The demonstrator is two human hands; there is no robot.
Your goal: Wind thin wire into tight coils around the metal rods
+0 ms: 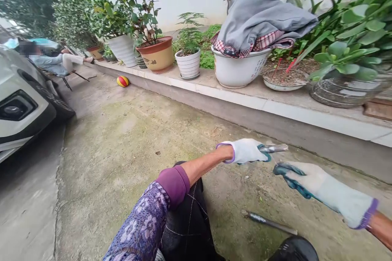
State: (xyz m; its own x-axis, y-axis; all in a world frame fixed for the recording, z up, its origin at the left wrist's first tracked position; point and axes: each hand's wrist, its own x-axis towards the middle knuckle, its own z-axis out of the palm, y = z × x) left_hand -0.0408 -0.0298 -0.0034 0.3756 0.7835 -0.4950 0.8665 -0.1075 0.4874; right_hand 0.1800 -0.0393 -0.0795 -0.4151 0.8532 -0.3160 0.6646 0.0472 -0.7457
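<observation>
My left hand (pixel 247 151), in a white knit glove with dark green fingers, is closed around a short silvery-grey rod (pixel 277 148). The rod's pale, rough end points right. To its right, my right hand (pixel 315 181) wears a matching glove. Its thumb and fingers are pinched together, a small gap away from the rod. A faint thin line seems to run between the two hands; what the right fingers hold is too small to make out. On the concrete below them lies a similar dark grey rod (pixel 271 223) with a rough end.
A black shoe (pixel 295 249) is beside the lying rod. Along the low tiled ledge (pixel 241 98) stand several potted plants and a white pot (pixel 237 69) topped with grey clothing (pixel 260 14). A ball (pixel 123 81), a white car (pixel 21 106) and a seated person (pixel 50 61) are at left.
</observation>
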